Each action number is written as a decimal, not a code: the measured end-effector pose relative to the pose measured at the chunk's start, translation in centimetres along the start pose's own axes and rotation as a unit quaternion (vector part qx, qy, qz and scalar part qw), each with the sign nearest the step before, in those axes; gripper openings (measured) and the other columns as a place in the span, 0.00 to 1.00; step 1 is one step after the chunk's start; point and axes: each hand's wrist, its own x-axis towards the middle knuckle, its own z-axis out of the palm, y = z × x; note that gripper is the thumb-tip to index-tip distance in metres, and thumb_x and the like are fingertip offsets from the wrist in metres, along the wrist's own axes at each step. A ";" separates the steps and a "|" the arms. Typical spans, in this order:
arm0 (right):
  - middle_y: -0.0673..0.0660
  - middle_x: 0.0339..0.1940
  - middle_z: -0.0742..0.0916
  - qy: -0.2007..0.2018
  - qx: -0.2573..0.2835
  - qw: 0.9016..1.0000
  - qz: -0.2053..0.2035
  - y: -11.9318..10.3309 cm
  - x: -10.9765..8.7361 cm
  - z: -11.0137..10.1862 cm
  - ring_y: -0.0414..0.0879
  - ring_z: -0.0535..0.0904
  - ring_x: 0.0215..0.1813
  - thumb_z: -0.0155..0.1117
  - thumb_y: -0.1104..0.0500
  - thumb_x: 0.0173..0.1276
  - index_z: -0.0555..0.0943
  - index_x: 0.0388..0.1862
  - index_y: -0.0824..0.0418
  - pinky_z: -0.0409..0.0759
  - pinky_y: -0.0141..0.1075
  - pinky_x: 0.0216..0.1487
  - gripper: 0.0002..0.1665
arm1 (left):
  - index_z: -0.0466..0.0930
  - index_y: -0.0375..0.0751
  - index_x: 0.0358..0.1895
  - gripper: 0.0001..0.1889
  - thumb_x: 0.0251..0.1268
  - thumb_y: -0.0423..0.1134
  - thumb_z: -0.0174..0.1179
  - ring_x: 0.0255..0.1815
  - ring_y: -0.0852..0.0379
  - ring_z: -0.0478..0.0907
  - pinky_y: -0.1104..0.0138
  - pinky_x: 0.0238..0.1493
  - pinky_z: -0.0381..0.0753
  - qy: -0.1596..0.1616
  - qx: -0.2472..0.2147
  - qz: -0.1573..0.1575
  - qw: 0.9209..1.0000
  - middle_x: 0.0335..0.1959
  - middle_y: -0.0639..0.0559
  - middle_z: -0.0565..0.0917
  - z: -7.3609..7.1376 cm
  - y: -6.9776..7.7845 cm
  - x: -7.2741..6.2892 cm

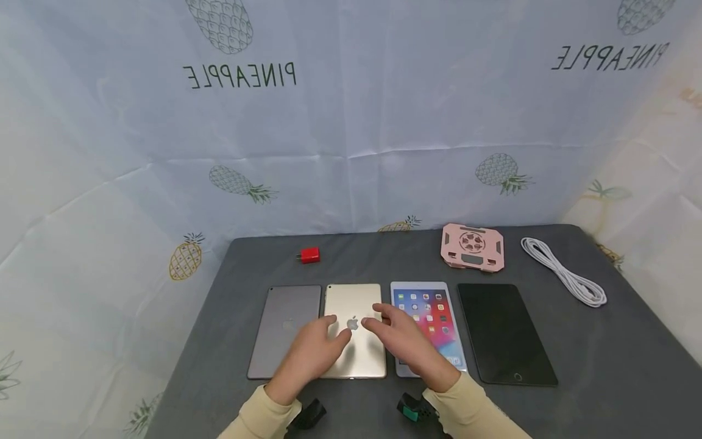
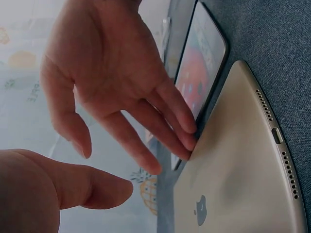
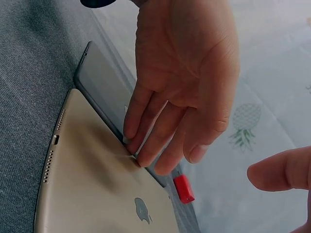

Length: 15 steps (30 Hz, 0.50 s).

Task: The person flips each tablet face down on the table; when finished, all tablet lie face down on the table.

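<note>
A gold tablet (image 1: 356, 360) lies back up on the dark cloth, its apple logo showing. My left hand (image 1: 312, 350) is at its left edge; in the right wrist view the extended fingertips (image 3: 146, 158) reach down to that edge, beside a grey tablet (image 1: 282, 311) lying face down. At the opposite edge is my right hand (image 1: 403, 338), its straight fingers (image 2: 180, 145) pointing down at the rim in the left wrist view. Both thumbs stick out over the gold back, apart from each other. The right forearm partly covers a white-framed tablet (image 1: 419, 286) with a lit home screen.
Farther right lies a black tablet (image 1: 504, 332) with a dark screen. Behind the row are a red plug adapter (image 1: 310, 255), a pink vented pad (image 1: 472, 247) and a coiled white cable (image 1: 565, 273). A pineapple-print curtain (image 1: 351, 110) hangs behind the grey table (image 1: 219, 366).
</note>
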 end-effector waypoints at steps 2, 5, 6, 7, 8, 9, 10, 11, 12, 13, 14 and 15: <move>0.70 0.74 0.81 0.003 -0.002 1.000 -0.001 0.0 0.0 -0.1 0.67 0.80 0.71 0.68 0.46 0.76 0.76 0.77 0.67 0.83 0.63 0.67 0.38 | 0.80 0.24 0.68 0.31 0.74 0.48 0.65 0.73 0.33 0.80 0.38 0.70 0.79 0.000 0.003 0.001 1.000 0.68 0.30 0.84 0.0 0.1 0.0; 0.69 0.74 0.82 0.006 -0.004 1.000 -0.002 0.1 0.0 -0.1 0.67 0.81 0.71 0.68 0.46 0.76 0.76 0.76 0.67 0.83 0.63 0.66 0.38 | 0.80 0.25 0.68 0.31 0.74 0.48 0.65 0.72 0.33 0.80 0.38 0.70 0.79 0.000 0.009 0.004 1.000 0.67 0.31 0.84 0.1 0.3 0.1; 0.70 0.74 0.82 0.006 -0.004 1.000 -0.001 0.1 0.0 -0.2 0.67 0.81 0.71 0.68 0.46 0.76 0.76 0.76 0.67 0.83 0.63 0.66 0.38 | 0.80 0.25 0.68 0.31 0.74 0.48 0.65 0.72 0.33 0.80 0.38 0.70 0.79 0.000 0.011 0.006 1.000 0.67 0.31 0.84 0.1 0.3 0.1; 0.70 0.74 0.81 0.006 -0.003 1.000 -0.001 0.1 0.0 -0.2 0.67 0.80 0.71 0.68 0.45 0.76 0.76 0.76 0.67 0.83 0.64 0.67 0.39 | 0.80 0.25 0.68 0.31 0.74 0.48 0.65 0.72 0.33 0.80 0.39 0.70 0.79 0.000 0.014 0.007 1.000 0.67 0.31 0.84 0.2 0.4 0.2; 0.70 0.75 0.81 0.005 -0.001 1.000 0.001 0.1 -0.1 -0.3 0.67 0.80 0.72 0.67 0.45 0.76 0.76 0.76 0.67 0.83 0.64 0.68 0.39 | 0.81 0.25 0.67 0.31 0.74 0.48 0.65 0.72 0.33 0.80 0.39 0.70 0.80 0.001 0.016 0.010 1.000 0.67 0.31 0.84 0.2 0.5 0.2; 0.70 0.75 0.81 0.002 0.000 1.000 0.001 0.1 -0.1 -0.5 0.68 0.80 0.72 0.67 0.45 0.76 0.76 0.77 0.67 0.82 0.64 0.68 0.39 | 0.81 0.25 0.67 0.30 0.74 0.48 0.65 0.72 0.32 0.80 0.39 0.70 0.80 0.004 0.020 0.015 1.000 0.67 0.30 0.84 0.3 0.6 0.2; 0.70 0.75 0.81 0.000 0.002 1.000 0.000 0.1 -0.1 -0.7 0.68 0.80 0.73 0.67 0.45 0.76 0.75 0.77 0.67 0.82 0.64 0.69 0.39 | 0.81 0.25 0.66 0.30 0.74 0.47 0.65 0.72 0.31 0.80 0.38 0.70 0.79 0.007 0.024 0.023 0.999 0.67 0.30 0.84 0.4 0.7 0.2; 0.70 0.75 0.80 -0.003 0.005 1.000 0.001 0.1 -0.1 -1.0 0.68 0.79 0.73 0.67 0.45 0.77 0.75 0.78 0.67 0.81 0.64 0.70 0.40 | 0.82 0.25 0.66 0.29 0.73 0.47 0.65 0.73 0.31 0.79 0.38 0.70 0.79 0.010 0.028 0.031 0.999 0.66 0.30 0.84 0.6 0.8 0.2; 0.69 0.76 0.80 -0.003 0.008 1.000 0.004 0.1 -0.2 -1.3 0.67 0.79 0.74 0.66 0.44 0.77 0.74 0.78 0.66 0.80 0.64 0.71 0.40 | 0.82 0.25 0.65 0.28 0.73 0.46 0.65 0.73 0.30 0.78 0.37 0.71 0.78 0.011 0.032 0.041 0.999 0.67 0.29 0.84 0.7 1.0 0.2; 0.68 0.77 0.80 -0.003 0.007 1.000 0.006 0.1 -0.2 -1.7 0.67 0.78 0.75 0.66 0.44 0.77 0.74 0.79 0.66 0.79 0.64 0.72 0.40 | 0.83 0.26 0.65 0.28 0.73 0.46 0.65 0.73 0.31 0.78 0.37 0.71 0.78 0.011 0.035 0.053 0.998 0.67 0.30 0.84 1.0 1.3 0.2; 0.68 0.77 0.79 -0.001 0.006 1.000 0.007 0.1 -0.2 -2.2 0.67 0.77 0.76 0.65 0.44 0.78 0.73 0.79 0.65 0.78 0.64 0.73 0.40 | 0.83 0.26 0.65 0.27 0.73 0.45 0.65 0.72 0.31 0.80 0.38 0.71 0.79 0.010 0.035 0.068 0.997 0.66 0.30 0.85 1.3 1.6 0.2; 0.68 0.78 0.78 0.001 0.006 1.000 0.009 0.1 -0.2 -2.8 0.68 0.77 0.77 0.64 0.44 0.78 0.73 0.80 0.65 0.77 0.65 0.73 0.40 | 0.83 0.27 0.65 0.26 0.73 0.45 0.65 0.71 0.32 0.81 0.38 0.70 0.79 0.004 0.033 0.080 0.996 0.66 0.31 0.85 1.6 2.0 0.3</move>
